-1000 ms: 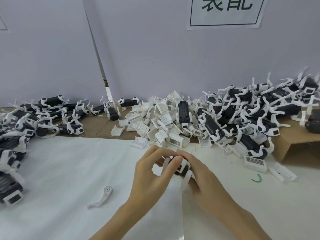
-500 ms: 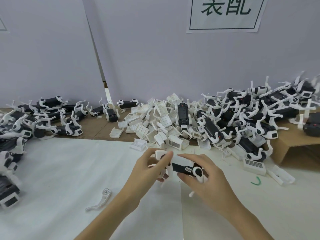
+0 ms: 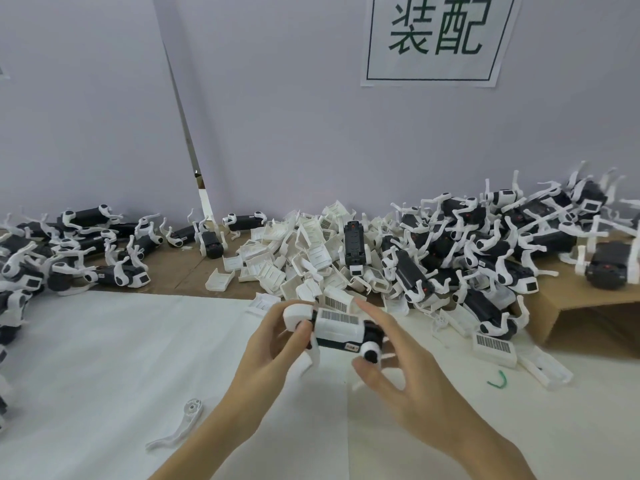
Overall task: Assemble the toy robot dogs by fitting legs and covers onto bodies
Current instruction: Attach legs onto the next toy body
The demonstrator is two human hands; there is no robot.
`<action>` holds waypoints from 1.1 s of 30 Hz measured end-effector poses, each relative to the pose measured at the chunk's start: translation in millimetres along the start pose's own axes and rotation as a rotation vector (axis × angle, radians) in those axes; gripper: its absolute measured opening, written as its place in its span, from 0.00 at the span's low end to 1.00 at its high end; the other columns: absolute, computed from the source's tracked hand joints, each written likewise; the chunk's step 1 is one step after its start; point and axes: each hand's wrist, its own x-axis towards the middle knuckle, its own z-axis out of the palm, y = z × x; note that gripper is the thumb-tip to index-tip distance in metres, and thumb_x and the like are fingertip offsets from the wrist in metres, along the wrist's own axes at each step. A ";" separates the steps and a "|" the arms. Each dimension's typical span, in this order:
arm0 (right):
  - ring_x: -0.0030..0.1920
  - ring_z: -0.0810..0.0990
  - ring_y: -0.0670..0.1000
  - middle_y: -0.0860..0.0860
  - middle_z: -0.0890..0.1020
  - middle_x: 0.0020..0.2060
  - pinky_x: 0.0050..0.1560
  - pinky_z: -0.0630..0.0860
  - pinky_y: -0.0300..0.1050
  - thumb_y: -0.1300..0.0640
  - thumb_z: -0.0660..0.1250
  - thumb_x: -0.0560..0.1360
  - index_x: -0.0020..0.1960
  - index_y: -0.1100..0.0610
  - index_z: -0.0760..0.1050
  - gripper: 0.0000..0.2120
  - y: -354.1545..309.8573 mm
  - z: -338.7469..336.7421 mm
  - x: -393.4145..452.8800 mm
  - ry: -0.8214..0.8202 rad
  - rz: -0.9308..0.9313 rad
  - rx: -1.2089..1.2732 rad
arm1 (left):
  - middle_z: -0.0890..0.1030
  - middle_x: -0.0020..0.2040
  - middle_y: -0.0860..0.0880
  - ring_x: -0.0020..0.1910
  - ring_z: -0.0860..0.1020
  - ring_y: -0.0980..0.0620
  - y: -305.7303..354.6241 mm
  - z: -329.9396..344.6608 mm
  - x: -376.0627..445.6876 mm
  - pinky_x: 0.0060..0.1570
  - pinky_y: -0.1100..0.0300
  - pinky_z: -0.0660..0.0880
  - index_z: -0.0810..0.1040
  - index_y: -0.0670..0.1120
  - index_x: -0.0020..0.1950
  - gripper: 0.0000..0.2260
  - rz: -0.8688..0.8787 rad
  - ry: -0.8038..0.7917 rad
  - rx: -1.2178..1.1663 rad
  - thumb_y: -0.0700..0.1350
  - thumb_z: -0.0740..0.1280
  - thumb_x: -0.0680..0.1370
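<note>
Over the last second the dog [image 3: 341, 332] had been turned from a bunched, end-on grip to lie sideways between the hands, lifted above the middle of the table [image 3: 104, 358]; its cover [image 3: 337, 323] now faced up, which suggested the cover was seated and the legs were next. The left hand [image 3: 266, 355] gripped the white head end with curled fingers; the right hand [image 3: 391, 372] pinched the rear hip joint. The body was glossy black plastic, the ribbed white cover carried a barcode label. A loose curved white leg [image 3: 180, 424] lay toward the near edge.
</note>
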 end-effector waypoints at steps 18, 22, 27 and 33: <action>0.58 0.86 0.61 0.64 0.84 0.60 0.51 0.85 0.51 0.50 0.71 0.78 0.72 0.65 0.73 0.28 8.0 -93.5 57.7 0.357 0.374 1.195 | 0.85 0.48 0.51 0.44 0.83 0.51 -19.8 -14.4 20.1 0.42 0.58 0.81 0.85 0.56 0.46 0.12 0.058 0.094 0.307 0.54 0.63 0.81; 0.41 0.86 0.57 0.61 0.85 0.47 0.39 0.85 0.47 0.55 0.70 0.77 0.59 0.66 0.83 0.17 16.0 -18.5 54.7 0.300 0.575 1.237 | 0.79 0.46 0.60 0.48 0.79 0.57 -18.5 -14.3 14.1 0.48 0.61 0.76 0.81 0.56 0.47 0.06 0.209 0.096 0.798 0.46 0.70 0.83; 0.33 0.85 0.55 0.59 0.85 0.40 0.31 0.83 0.44 0.53 0.63 0.81 0.52 0.63 0.86 0.17 21.5 28.0 62.7 0.225 0.614 1.350 | 0.74 0.59 0.57 0.63 0.73 0.54 -9.0 -55.9 34.6 0.60 0.60 0.71 0.79 0.54 0.59 0.09 0.062 0.161 1.050 0.57 0.66 0.84; 0.25 0.82 0.54 0.57 0.84 0.33 0.22 0.80 0.44 0.50 0.63 0.78 0.36 0.60 0.88 0.22 30.0 32.4 72.1 0.140 0.690 1.333 | 0.55 0.82 0.37 0.82 0.54 0.34 38.2 -205.8 76.1 0.74 0.28 0.62 0.61 0.46 0.83 0.31 -0.576 0.332 1.842 0.63 0.56 0.86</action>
